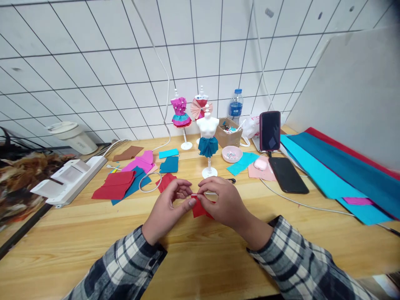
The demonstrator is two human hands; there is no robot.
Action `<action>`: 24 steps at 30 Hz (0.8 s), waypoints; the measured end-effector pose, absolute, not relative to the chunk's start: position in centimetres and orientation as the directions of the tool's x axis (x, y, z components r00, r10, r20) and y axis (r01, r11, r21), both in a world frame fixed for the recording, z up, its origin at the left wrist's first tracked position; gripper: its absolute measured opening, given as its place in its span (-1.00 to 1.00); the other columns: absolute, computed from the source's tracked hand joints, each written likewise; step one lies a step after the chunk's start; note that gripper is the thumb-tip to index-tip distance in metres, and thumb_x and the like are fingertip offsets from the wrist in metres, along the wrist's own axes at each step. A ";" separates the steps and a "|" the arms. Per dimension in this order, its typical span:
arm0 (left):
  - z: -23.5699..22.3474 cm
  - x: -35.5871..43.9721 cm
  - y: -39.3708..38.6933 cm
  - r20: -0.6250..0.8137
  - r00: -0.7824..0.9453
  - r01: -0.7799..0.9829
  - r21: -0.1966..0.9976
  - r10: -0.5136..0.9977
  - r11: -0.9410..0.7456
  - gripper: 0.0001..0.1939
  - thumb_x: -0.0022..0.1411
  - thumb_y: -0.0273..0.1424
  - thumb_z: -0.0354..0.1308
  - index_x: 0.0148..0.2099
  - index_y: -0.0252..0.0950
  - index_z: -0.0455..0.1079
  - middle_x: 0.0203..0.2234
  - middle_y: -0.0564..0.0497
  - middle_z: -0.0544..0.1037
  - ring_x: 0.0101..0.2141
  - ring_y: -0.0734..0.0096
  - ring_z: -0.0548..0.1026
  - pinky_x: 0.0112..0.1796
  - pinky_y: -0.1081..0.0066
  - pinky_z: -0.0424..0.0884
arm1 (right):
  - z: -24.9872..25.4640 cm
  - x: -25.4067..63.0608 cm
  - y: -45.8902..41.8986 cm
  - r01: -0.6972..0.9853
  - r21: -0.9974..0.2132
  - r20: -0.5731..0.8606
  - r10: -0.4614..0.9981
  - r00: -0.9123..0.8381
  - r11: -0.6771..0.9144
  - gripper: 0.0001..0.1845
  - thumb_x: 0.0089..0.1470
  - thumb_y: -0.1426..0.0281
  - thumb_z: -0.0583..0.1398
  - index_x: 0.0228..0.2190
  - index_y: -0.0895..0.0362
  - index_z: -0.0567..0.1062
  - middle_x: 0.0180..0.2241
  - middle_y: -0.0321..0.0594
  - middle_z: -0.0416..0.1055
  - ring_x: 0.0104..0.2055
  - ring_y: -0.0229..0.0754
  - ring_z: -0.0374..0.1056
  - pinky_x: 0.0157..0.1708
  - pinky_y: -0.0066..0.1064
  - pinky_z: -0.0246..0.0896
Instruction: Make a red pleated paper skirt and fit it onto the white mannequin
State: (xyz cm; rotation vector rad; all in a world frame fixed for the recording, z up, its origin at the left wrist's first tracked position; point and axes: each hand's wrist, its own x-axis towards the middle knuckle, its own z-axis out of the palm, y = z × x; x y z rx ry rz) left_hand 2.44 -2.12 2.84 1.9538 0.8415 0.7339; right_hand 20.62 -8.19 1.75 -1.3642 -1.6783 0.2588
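Observation:
My left hand point(173, 203) and my right hand point(223, 203) meet over the table, thumbs and fingertips pinching the top edge of a small piece of red crepe paper point(199, 209). Its lower part hangs below my right fingers, and some of it is hidden behind that hand. Just beyond my hands stands a small white mannequin point(208, 126) on a round base, wearing a teal ruffled paper skirt point(208, 146). Another red paper piece point(165, 182) lies to the left of my left fingers. A dark-tipped tool point(231, 180) shows partly behind my right hand.
Two dressed mannequins point(180, 111) stand behind. Around them are a pink dish of beads point(232, 154), a cardboard box point(229, 133) and a water bottle point(236, 104). Cut paper point(114, 185) and a power strip point(70, 181) lie left; phones point(289, 175) and long paper sheets point(340, 166) right.

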 end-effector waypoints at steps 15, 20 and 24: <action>1.6 2.1 -3.0 0.114 0.484 0.353 0.881 0.868 -0.313 -0.77 0.17 -0.21 0.22 -0.26 -0.27 0.51 -0.33 -0.05 0.63 -0.28 0.26 0.56 -0.19 0.31 0.47 | 1.0 20.5 -8.8 0.557 -0.760 0.417 0.909 0.023 0.335 -0.95 0.07 0.38 0.25 -0.41 0.07 0.54 -0.16 -0.18 0.54 -0.11 -0.13 0.45 -0.08 -0.23 0.28; 1.5 1.8 -2.8 -0.021 0.504 0.311 0.937 0.863 -0.158 -0.75 0.12 -0.18 0.26 -0.29 -0.27 0.53 -0.36 -0.03 0.64 -0.30 0.27 0.55 -0.21 0.32 0.47 | 1.0 20.7 -8.6 0.492 -0.811 0.374 0.927 0.019 0.317 -0.94 0.07 0.41 0.24 -0.42 0.09 0.55 -0.16 -0.14 0.54 -0.13 -0.13 0.45 -0.07 -0.22 0.29; 1.5 1.8 -2.8 -0.128 0.558 0.210 0.978 0.820 0.010 -0.72 0.07 -0.15 0.31 -0.30 -0.27 0.55 -0.35 -0.02 0.64 -0.33 0.32 0.54 -0.24 0.37 0.46 | 0.8 20.9 -8.4 0.445 -0.842 0.330 0.944 -0.024 0.306 -0.92 0.07 0.46 0.22 -0.42 0.12 0.55 -0.19 -0.13 0.54 -0.14 -0.14 0.45 -0.09 -0.25 0.30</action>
